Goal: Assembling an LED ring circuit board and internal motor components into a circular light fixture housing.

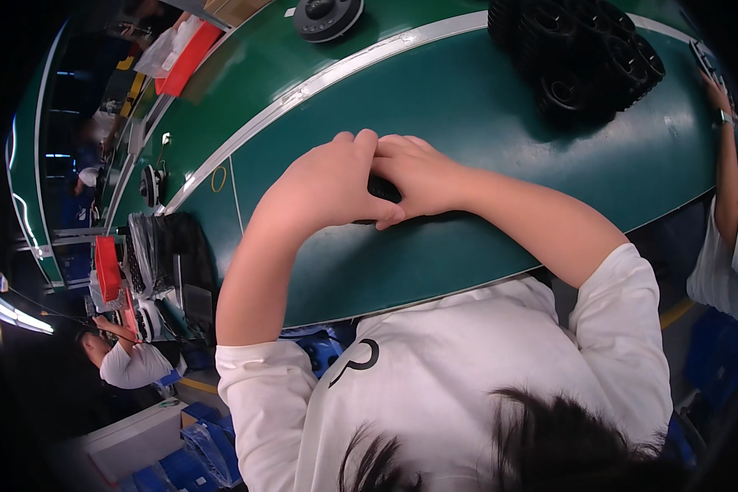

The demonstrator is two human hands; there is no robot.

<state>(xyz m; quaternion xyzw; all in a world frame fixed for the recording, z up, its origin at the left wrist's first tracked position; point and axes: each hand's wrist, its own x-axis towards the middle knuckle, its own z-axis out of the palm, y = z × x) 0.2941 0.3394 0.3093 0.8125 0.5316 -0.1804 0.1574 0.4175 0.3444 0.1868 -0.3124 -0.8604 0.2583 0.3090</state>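
Both my hands are together over the green tabletop (336, 271), near the middle of the view. Between them is a black part (383, 189), mostly hidden under the palms and fingers, so its full shape cannot be told. My left hand (332, 182) curls over it from the left, its thumb stretched along the near side. From the right, my right hand (422, 176) closes over the same part, and the fingertips of the two hands meet at the far side.
Stacks of black ring-shaped parts (578, 57) stand on the table at far right. A yellow rubber band (219, 179) lies left. Beyond the metal rail (303, 90) sits a round dark device (328, 18). Co-workers are at the right edge (726, 164) and lower left (135, 361).
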